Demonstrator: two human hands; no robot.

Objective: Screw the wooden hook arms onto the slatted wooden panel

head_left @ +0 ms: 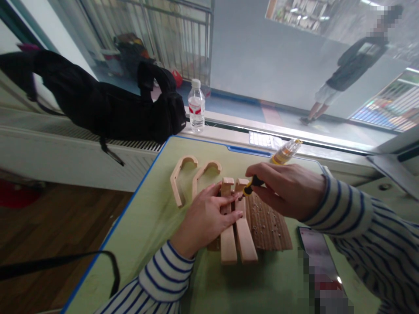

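Two pale wooden strips with hooked far ends (246, 244) are lying side by side near the middle of the table (209, 296), their long edges running roughly from 12 to 6 o'clock; all clock positions are being taken about them as viewed. They are resting on a brown grooved board (270, 224), which is spreading toward 3 o'clock, and their near ends are projecting past its near edge. A narrow gap is separating the strips.

The left hand (206, 216), arriving from 8 o'clock, is lying across both strips, partly open, thumb and index finger parted; whether it is pinching anything small is not showing. The right hand (286, 187), arriving from 3 o'clock, is closing around a black-and-yellow screwdriver (252, 185), whose tip is pointing down to the right-hand strip; contact is too small to tell.

At 10 o'clock two curved wooden hooks (177, 183) are lying apart, a green margin separating them from the table's blue edge. A bottle of yellowish liquid (285, 152) is leaning at 1 o'clock near the far edge. A phone (316, 244) is lying at 4 o'clock, close to the right sleeve. Toward 6 o'clock, green tabletop is extending beyond the strips' ends.
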